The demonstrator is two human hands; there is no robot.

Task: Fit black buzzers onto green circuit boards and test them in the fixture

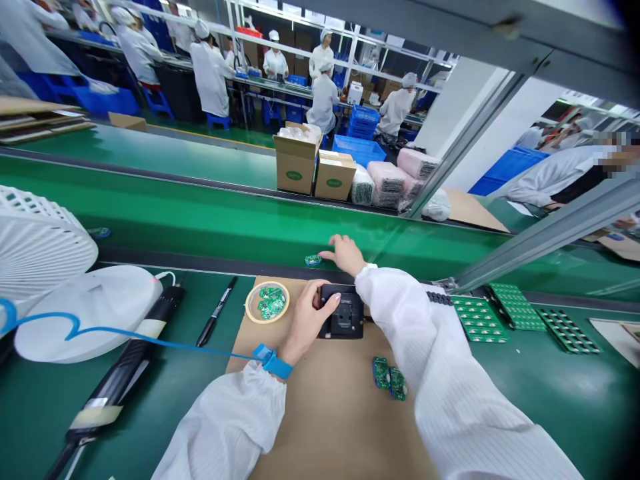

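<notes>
My left hand [311, 313], with a blue wrist strap [273, 362] on its wrist, grips the left side of a black square fixture [345, 313], its thumb lying over the top edge. Above the green conveyor belt [225, 230] is my right hand [346, 255], fingers apart. A small green circuit board [313, 260] lies on the belt at its thumb tip; whether they touch I cannot tell. Two more green boards [389, 379] rest side by side on the brown cardboard [330, 413]. Left of the fixture, a tape roll [249, 307] encircles several small green board pieces [271, 303].
A black electric screwdriver [125, 360], a marker pen [217, 312] and a white fan [45, 233] are at left. Green board panels [480, 320] lie right. A slanted metal post [470, 147] rises at right. Boxes [295, 163] stand beyond the belt; people [323, 100] work behind.
</notes>
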